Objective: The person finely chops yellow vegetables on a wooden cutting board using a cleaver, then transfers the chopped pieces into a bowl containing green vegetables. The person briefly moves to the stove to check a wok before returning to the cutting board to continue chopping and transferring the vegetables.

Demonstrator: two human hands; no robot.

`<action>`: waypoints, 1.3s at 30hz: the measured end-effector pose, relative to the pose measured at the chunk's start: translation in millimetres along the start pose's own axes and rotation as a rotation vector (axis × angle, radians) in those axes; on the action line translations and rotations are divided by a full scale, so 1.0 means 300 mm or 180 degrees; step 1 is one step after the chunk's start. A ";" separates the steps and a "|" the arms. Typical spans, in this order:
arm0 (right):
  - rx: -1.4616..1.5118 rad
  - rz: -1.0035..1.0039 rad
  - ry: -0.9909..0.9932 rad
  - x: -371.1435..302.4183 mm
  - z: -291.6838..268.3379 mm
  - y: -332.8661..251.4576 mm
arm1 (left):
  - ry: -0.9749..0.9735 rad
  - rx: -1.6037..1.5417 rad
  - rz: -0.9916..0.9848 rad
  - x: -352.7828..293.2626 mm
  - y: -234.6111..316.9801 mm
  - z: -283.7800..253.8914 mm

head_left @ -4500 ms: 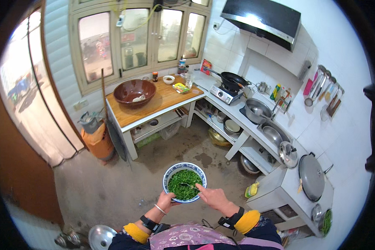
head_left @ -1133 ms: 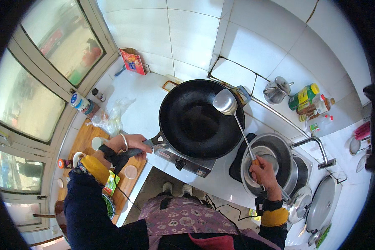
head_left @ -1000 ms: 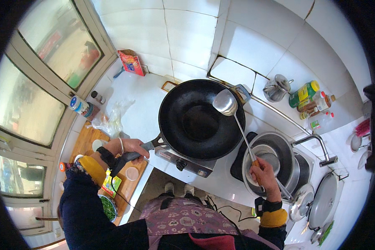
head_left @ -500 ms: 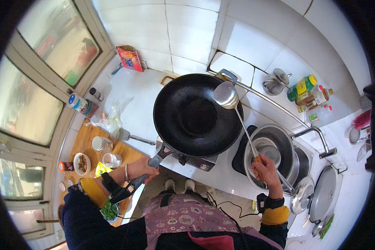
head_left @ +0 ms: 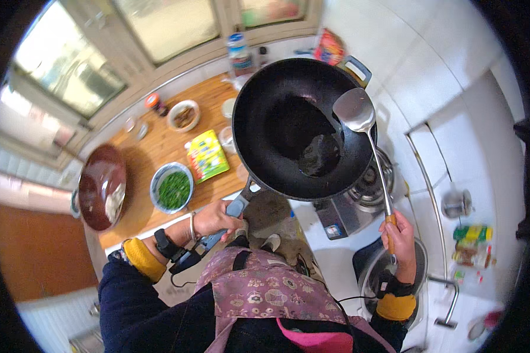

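Observation:
My left hand [head_left: 213,220] is closed round the grey handle of a large black wok [head_left: 282,112]. The wok is off the gas burner [head_left: 371,181], which shows uncovered to its right. A small pool of clear liquid [head_left: 321,154] shines on the wok's inner surface. My right hand [head_left: 400,234] grips the wooden handle of a long metal wok spatula [head_left: 354,109]. The spatula's wide blade hangs over the wok's right rim; whether it touches the rim I cannot tell.
On the wooden board [head_left: 141,150] at left are a bowl of chopped greens [head_left: 172,187], a yellow packet [head_left: 207,155] and a bowl of brown pieces [head_left: 183,116]. A brown pot [head_left: 102,191] stands farther left. A faucet [head_left: 450,303] and several bottles are at right.
The view has swung left. The wok has moved left from above the stove toward the wooden board, uncovering the burner. Liquid has gathered in a pool inside it. Both hands keep their grips.

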State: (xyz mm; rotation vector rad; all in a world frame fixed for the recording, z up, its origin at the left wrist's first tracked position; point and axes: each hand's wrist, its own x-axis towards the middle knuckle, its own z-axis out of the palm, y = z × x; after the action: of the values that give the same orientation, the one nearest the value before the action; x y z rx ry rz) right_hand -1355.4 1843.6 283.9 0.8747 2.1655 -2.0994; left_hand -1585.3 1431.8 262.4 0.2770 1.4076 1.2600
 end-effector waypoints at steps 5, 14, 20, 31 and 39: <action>0.0010 -0.0138 -0.0745 0.144 0.217 -0.043 | 0.0949 -0.0216 0.0240 -0.240 -0.136 -0.046; -0.0641 0.0139 -0.1674 0.282 0.653 -0.165 | 0.2331 -0.0450 0.0275 -0.537 -0.371 -0.156; -0.1154 0.0222 -0.2091 0.270 0.951 -0.273 | 0.2631 -0.0815 0.0374 -0.691 -0.548 -0.230; -0.2468 0.0654 -0.2522 0.199 1.333 -0.415 | 0.2956 -0.0856 0.0363 -0.826 -0.773 -0.304; -0.1525 0.1404 -0.2929 0.286 1.366 -0.253 | 0.3190 -0.0841 0.0409 -0.832 -0.810 -0.269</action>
State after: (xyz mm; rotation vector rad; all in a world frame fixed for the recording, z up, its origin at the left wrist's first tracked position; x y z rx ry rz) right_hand -1609.3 1502.3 278.5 0.2121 1.6323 -1.2792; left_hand -1459.0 1104.4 193.4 -0.5356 2.0262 1.7795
